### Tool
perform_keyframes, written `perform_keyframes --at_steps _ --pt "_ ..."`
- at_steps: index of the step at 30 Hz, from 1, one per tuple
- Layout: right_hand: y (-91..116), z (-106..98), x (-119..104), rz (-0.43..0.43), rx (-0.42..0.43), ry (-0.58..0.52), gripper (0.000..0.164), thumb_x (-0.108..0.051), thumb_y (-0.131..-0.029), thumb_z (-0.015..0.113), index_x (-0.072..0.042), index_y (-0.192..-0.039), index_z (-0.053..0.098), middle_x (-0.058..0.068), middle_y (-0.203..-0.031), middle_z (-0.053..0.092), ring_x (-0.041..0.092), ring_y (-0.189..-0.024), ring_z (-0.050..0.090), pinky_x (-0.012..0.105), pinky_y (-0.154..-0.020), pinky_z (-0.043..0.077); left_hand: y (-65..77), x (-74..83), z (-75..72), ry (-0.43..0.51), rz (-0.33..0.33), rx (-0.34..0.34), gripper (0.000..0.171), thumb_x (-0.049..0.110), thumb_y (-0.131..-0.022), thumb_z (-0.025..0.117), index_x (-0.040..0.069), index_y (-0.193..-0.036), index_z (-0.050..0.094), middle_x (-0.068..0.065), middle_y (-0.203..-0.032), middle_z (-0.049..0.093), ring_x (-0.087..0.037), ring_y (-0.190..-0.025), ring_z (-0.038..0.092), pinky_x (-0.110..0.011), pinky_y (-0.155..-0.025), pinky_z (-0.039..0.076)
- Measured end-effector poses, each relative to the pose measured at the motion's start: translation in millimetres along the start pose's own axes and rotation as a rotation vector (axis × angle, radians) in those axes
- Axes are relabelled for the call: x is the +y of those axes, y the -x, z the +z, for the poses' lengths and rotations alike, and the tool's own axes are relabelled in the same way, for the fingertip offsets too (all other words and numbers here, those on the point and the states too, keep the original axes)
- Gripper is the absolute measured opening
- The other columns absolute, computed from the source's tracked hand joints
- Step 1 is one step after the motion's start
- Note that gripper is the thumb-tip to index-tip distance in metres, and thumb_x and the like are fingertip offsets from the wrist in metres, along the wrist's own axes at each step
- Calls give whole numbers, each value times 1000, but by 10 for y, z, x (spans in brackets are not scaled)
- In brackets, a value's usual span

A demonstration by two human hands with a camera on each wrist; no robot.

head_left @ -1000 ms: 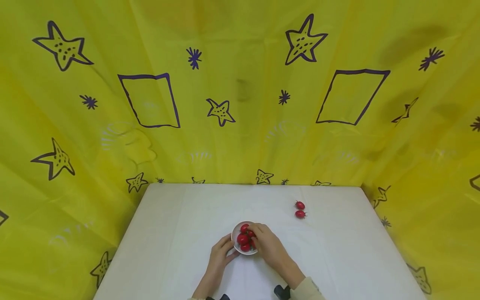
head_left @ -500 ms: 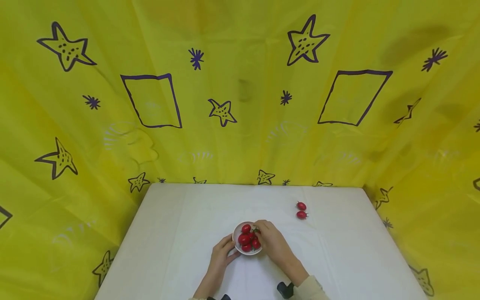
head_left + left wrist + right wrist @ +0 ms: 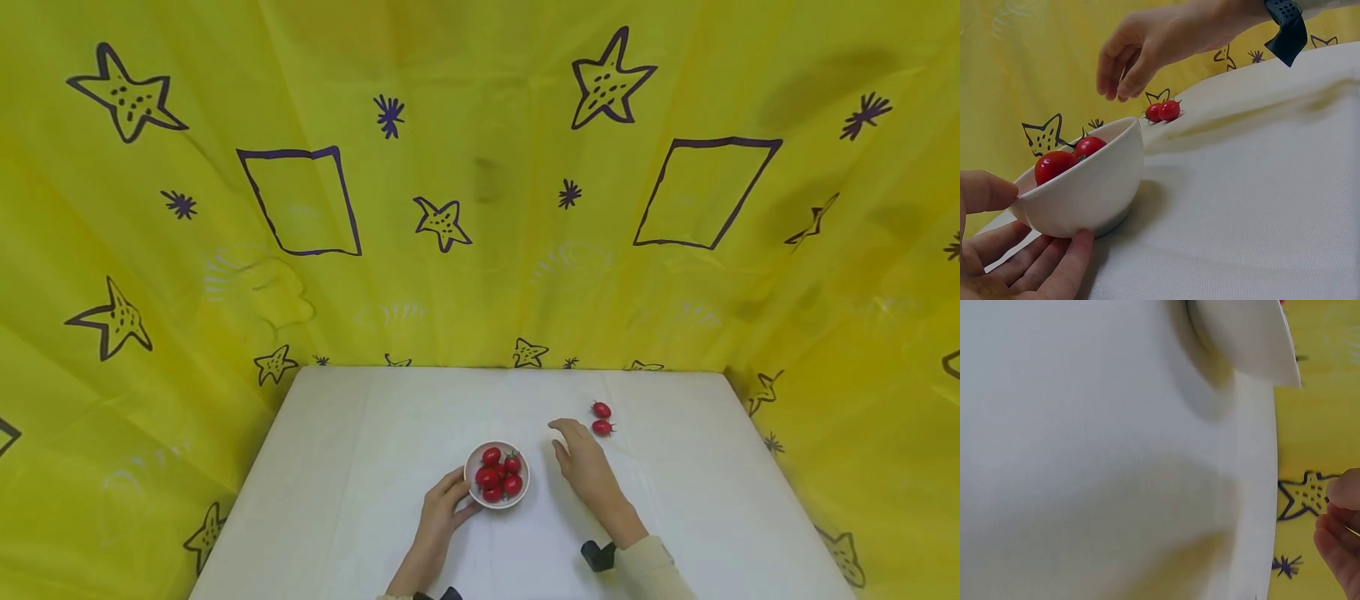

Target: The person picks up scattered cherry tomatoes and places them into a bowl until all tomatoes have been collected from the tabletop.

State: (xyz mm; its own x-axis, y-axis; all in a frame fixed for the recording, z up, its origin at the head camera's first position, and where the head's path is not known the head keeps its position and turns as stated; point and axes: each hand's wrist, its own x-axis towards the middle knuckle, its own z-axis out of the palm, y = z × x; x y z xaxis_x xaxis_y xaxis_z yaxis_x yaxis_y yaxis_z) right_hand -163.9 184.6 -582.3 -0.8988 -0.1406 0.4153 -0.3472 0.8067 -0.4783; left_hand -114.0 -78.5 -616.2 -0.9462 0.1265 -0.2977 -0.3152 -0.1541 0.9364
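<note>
Near the front middle of the table stands a small white bowl [image 3: 1100,197] with several red cherry tomatoes [image 3: 488,478] in it. My left hand [image 3: 441,510] holds the bowl from its left side, the thumb at the rim and the fingers low against the wall, as the left wrist view shows. To the right of the bowl, my right hand [image 3: 591,471] is raised above the tabletop, its fingers relaxed and nothing between them. Just beyond it lie two more cherry tomatoes, an upper tomato [image 3: 601,409] and a lower tomato [image 3: 602,427], side by side.
A white cloth covers the table [image 3: 390,433]. Around its back and sides hangs a yellow curtain [image 3: 480,283] with drawn stars and frames. A dark strap [image 3: 1286,28] sits on the right wrist.
My right hand has left the tomatoes in the bowl and moved right, toward the two on the table. The left hand and bowl stay in place.
</note>
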Motion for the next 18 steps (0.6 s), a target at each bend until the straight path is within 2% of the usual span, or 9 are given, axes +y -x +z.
perform_keyframes --at_steps 9,14,18 --pt "-20 -127 341 -3 48 35 33 8 -87 76 5 -119 66 22 -116 70 42 -113 67 57 -99 60 -20 9 -5 -4 -21 16 56 24 -107 55 -6 -153 44 -33 -159 41 -46 -143 49 -44 -106 61" --pt "-25 -174 473 16 64 57 33 10 -86 74 6 -117 65 25 -113 69 42 -104 65 58 -91 62 -24 12 -4 -13 -29 6 57 25 -108 54 -6 -154 42 -32 -160 40 -46 -144 48 -43 -107 61" --pt "-20 -189 560 17 66 83 32 12 -86 73 7 -117 66 26 -114 69 45 -106 64 60 -95 60 -37 9 -4 -24 -26 2 57 25 -108 53 -6 -155 41 -32 -161 38 -46 -145 47 -43 -108 61"
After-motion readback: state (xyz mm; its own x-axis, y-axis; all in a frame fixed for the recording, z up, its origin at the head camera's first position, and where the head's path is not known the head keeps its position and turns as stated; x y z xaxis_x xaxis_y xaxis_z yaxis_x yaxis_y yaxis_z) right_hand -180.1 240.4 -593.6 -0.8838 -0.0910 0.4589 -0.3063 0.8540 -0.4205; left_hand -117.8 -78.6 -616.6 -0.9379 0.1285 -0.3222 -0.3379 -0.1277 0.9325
